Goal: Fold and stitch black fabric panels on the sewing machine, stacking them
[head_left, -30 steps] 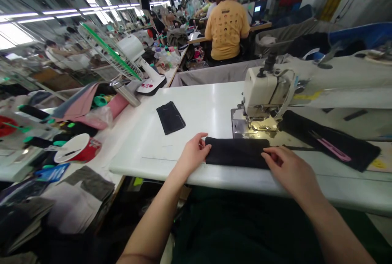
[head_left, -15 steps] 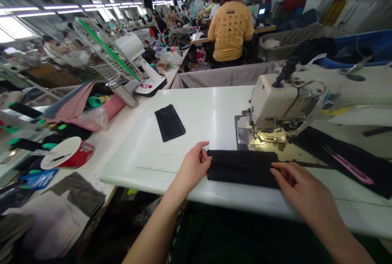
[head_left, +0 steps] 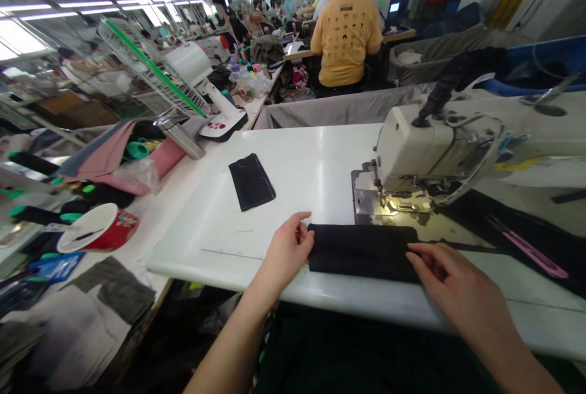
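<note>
Still nearly closed, my left fingers (head_left: 307, 243) and right fingers (head_left: 423, 248) pinch black rectangular cloth (head_left: 361, 250) flat at nine and three o'clock.

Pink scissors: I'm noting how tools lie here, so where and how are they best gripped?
Probably by the pink handle, right hand coming from the near right. They lie on dark cloth, metal blades pointing left and away toward the sewing machine, so the handle faces the near side. Its slim, long shape suits fingers pinching across its width.
</note>
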### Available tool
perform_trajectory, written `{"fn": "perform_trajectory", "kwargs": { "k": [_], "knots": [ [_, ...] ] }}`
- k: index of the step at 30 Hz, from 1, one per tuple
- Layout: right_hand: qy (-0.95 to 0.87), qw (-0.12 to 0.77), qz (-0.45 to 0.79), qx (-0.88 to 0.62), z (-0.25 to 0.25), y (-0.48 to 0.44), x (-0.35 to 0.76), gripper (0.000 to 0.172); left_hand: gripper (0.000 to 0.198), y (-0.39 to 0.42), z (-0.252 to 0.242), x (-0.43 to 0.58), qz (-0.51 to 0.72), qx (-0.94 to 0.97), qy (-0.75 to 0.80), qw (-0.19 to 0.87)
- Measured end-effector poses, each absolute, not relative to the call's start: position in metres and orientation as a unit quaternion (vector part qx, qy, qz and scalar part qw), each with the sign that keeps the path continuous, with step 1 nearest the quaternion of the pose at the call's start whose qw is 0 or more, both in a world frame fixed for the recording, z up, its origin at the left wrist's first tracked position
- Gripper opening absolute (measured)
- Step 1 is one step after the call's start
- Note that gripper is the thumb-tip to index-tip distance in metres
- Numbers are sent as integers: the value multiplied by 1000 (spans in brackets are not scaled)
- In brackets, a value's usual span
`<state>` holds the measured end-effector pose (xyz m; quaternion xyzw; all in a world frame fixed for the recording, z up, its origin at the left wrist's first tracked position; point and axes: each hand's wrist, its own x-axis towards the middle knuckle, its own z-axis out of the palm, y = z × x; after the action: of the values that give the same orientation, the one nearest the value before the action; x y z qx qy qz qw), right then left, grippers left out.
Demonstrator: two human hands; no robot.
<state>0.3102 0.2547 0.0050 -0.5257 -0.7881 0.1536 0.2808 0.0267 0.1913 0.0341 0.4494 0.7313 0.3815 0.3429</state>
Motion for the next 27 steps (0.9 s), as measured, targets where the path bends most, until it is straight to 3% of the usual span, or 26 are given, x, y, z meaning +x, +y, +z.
{"fn": "perform_trajectory", "kwargs": {
  "k": [14, 22, 25, 27],
  "knots": [
    [-800, 268, 141, -518, 1, 258, 315, 42, 38, 191, 31, 25, 362, 473, 739, 314],
    [-814, 287, 84, -498, 6, 254, 309, 34, 48, 191, 33, 37, 196, 562, 791, 143],
    [-851, 305, 46, -425, 10, 260, 305, 29, 57, 194, 38, 35, 157, 683, 712, 51],
    [-891, 297, 64, -337, 11, 266, 304, 37, 55, 199, 41, 28, 151, 797, 582, 49]
  ]
}}
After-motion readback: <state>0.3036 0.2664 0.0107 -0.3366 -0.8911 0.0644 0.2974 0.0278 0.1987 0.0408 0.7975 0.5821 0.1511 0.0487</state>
